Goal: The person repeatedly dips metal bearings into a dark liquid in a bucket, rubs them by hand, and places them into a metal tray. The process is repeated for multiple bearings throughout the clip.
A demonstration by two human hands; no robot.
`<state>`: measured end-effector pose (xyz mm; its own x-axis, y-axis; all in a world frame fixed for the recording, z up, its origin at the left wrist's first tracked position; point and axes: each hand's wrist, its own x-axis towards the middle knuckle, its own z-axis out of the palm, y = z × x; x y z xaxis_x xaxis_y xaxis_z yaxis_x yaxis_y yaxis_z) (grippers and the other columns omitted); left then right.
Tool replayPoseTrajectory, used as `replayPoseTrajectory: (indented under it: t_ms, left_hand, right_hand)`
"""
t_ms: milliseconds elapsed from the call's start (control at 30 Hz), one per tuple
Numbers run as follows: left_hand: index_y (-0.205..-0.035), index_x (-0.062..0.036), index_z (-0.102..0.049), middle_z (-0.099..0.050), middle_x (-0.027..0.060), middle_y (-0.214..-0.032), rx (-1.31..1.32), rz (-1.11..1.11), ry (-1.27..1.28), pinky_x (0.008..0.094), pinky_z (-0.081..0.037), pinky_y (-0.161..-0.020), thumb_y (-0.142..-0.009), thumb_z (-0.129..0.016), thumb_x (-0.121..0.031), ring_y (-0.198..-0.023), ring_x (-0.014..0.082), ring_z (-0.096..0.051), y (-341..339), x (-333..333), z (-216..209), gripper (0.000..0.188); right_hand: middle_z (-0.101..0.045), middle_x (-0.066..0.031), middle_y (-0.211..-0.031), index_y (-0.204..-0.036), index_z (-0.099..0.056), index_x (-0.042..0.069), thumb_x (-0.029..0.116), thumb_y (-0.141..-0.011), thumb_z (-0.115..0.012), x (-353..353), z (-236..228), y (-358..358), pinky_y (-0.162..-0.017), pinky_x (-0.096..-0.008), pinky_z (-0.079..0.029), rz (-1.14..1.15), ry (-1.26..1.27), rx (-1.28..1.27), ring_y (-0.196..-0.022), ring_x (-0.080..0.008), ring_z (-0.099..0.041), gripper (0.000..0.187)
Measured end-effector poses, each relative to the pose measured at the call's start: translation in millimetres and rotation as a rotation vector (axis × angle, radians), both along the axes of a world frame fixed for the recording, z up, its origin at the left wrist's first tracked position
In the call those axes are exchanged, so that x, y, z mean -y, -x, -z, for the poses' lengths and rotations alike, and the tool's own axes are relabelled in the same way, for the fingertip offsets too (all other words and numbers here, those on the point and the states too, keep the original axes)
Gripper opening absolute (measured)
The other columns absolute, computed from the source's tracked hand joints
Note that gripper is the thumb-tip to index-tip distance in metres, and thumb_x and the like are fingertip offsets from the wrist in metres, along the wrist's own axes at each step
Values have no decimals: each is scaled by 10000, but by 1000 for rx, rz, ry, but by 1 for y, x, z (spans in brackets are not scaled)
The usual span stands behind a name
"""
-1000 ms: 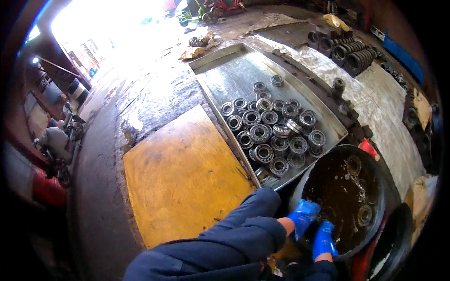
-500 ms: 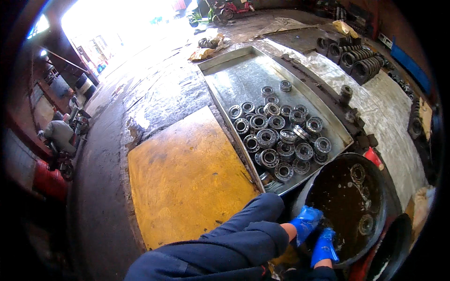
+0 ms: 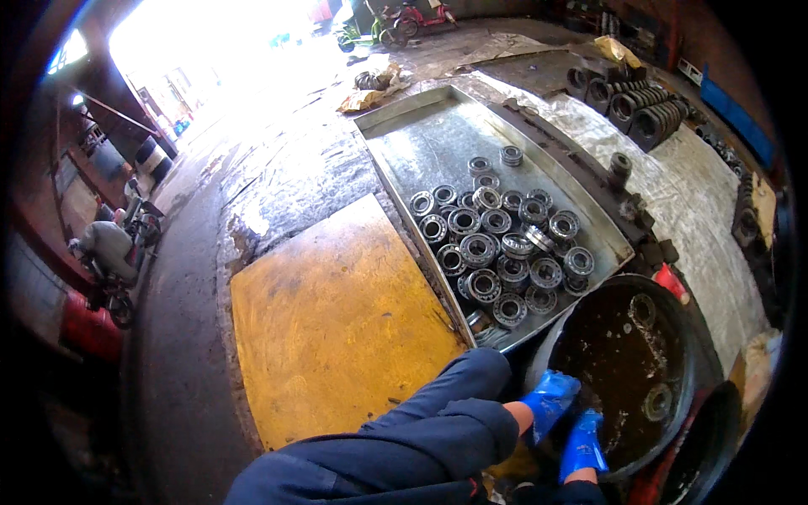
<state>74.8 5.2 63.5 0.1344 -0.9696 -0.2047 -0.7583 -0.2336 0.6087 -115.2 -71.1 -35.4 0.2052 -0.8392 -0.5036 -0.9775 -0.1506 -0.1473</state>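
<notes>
Both my hands wear blue gloves and work at the near left side of a round dark tub of murky brown liquid. My left hand reaches over the liquid with its fingers curled down. Close below it, my right hand is bent toward the same spot. What lies between them is mostly hidden by the gloves and the dark liquid. Two bearings show in the tub, one bearing at the right and another bearing near the far rim.
A shallow metal tray beyond the tub carries a heap of bearings. Left of it lies a yellow plate. Rows of dark rings stand on a pale sheet at the right. A red-handled object touches the tub's far side.
My hands stay at the same place in the tub, with only slight movement. Pale foam on the liquid has shifted.
</notes>
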Motion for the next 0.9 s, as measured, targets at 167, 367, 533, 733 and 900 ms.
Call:
replayPoseTrajectory:
  t_ms: [167, 367, 533, 733, 900]
  left_hand:
    - [-1142, -114, -733, -738, 175, -1110, 95, 88, 10, 486, -490, -968, -913, -627, -160, -1059, 385, -705, -4, -3, -14, 256]
    - [-1126, -126, -735, -738, 182, -1102, 110, 110, 97, 480, -499, -931, -895, -626, -152, -1038, 381, -712, -4, -3, -23, 257]
    - [-1086, -165, -708, -741, 122, -1052, 178, 61, 49, 506, -490, -877, -860, -636, -152, -1016, 353, -715, -3, -2, 1, 237]
    - [-1079, -175, -706, -741, 117, -1043, 147, 72, 96, 508, -500, -851, -864, -626, -145, -997, 356, -717, -2, -1, 4, 231]
    - [-1077, -177, -705, -739, 116, -1056, 152, 13, 141, 504, -488, -874, -856, -628, -143, -1013, 347, -710, 0, -3, 16, 236]
  right_hand:
    - [-706, -225, -1208, -1175, -723, 22, 344, -1037, -487, -10, -1, 14, -918, -479, -532, 30, 15, 30, -1101, -377, -667, 423]
    - [-702, -229, -1220, -1180, -723, 31, 345, -1038, -486, -8, -9, 15, -927, -486, -533, 25, 23, 7, -1111, -395, -668, 418]
    - [-698, -232, -1230, -1183, -722, 39, 346, -1038, -486, -21, -30, -1, -935, -492, -534, -92, 33, -74, -1120, -410, -669, 414]
    - [-704, -229, -1211, -1241, -678, 4, 205, -1022, -495, -42, -4, 27, -957, -468, -517, 585, -102, 873, -1140, -425, -649, 349]
    - [-706, -187, -1235, -1281, -672, 0, 248, -1001, -569, 17, -5, -13, -973, -503, -529, -118, -143, -267, -1162, -397, -659, 388]
